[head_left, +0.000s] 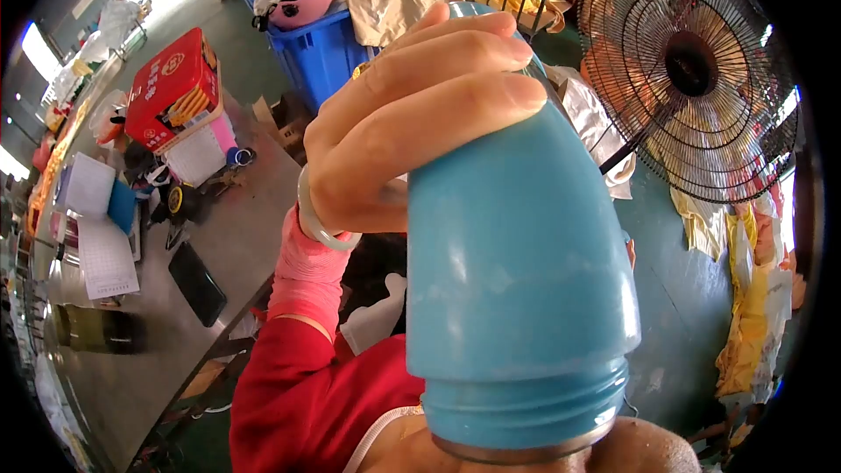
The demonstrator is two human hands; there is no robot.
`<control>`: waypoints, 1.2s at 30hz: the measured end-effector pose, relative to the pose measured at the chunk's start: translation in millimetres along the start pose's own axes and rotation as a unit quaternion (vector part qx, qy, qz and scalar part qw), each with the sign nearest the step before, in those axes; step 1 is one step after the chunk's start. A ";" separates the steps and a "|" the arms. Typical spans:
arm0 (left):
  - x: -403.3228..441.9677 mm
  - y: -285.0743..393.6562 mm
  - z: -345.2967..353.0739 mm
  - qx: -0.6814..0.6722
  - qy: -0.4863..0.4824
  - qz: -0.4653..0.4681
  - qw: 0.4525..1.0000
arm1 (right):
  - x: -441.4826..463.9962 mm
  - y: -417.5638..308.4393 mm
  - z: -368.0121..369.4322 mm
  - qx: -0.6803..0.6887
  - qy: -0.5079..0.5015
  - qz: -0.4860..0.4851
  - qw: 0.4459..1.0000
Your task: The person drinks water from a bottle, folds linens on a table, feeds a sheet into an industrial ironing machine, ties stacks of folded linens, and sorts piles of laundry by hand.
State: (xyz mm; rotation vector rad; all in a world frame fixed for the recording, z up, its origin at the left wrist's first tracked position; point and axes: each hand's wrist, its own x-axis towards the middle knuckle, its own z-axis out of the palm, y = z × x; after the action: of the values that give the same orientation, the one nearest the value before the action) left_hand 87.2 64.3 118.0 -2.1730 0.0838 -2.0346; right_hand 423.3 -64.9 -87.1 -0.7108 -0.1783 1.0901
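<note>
Close to the camera, a large light-blue bottle point(523, 245) fills the middle of the view, its ridged, threaded end at the bottom against the person's face. My left hand point(412, 105) is wrapped round the bottle's upper part, fingers across its side. A pale bangle point(317, 215) circles the wrist, above a pink wrap point(308, 276) and a red sleeve point(324, 394). My right hand does not show.
On the metal table point(158, 385) at left are a red box point(175, 88), open notebooks point(101, 228), a black phone point(197, 284) and a dark jar point(98, 329). Behind stands a blue bin point(320, 61); a black fan point(692, 66) is at upper right.
</note>
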 end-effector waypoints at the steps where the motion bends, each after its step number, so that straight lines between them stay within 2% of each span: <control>1: -0.2 0.0 0.3 -0.004 0.002 -0.001 1.000 | -1.7 0.4 1.3 0.001 0.003 -0.001 1.000; 16: 4.9 -3.6 2.3 -0.091 0.052 -0.003 0.994 | -5.1 -1.4 6.6 0.025 0.005 0.017 1.000; 26: 8.1 0.1 -5.6 -0.061 0.016 -0.013 0.998 | -3.6 0.5 4.7 0.012 0.023 0.001 1.000; 36: 8.3 4.2 1.9 -0.055 0.047 -0.021 0.997 | -7.2 -1.5 7.7 0.020 0.007 0.005 1.000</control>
State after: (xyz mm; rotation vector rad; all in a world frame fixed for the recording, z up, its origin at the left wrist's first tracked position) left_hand 90.0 59.1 125.5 -2.1574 0.1665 -2.2053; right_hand 417.4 -68.1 -78.8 -0.6846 -0.1404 1.0938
